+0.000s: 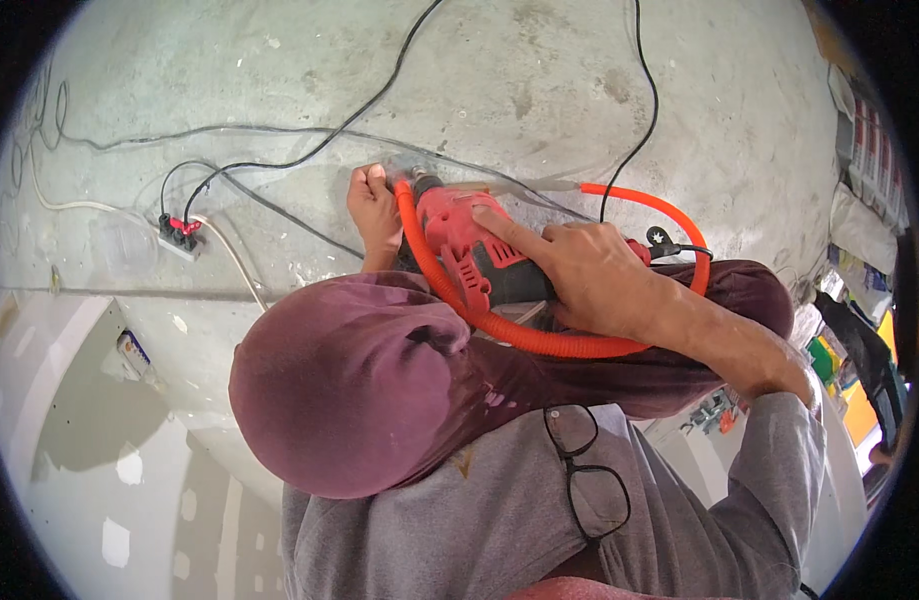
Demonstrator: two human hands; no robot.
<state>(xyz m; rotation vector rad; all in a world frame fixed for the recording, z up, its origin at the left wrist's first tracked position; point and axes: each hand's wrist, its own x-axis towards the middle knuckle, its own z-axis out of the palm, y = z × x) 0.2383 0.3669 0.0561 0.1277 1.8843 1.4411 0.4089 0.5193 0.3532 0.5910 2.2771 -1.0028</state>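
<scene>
My right hand (601,272) grips a red and black corded power drill (459,228), its index finger stretched along the red housing. The drill lies over my bent legs, its front end pointing up and left. There, my left hand (377,212) has its fingers drawn together beside the drill's tip; what they hold is too small or hidden to make out. A greyish blur surrounds the tip. An orange corrugated hose (569,344) loops beneath the drill and my right forearm, with one end rising across the drill's front.
Black cables (314,148) run across the concrete floor (539,80). A power strip (179,238) with plugs stands to the left. Patched wall panels (129,470) are at lower left. Bags and assorted items (864,215) line the right side. Eyeglasses (586,470) hang on my grey shirt.
</scene>
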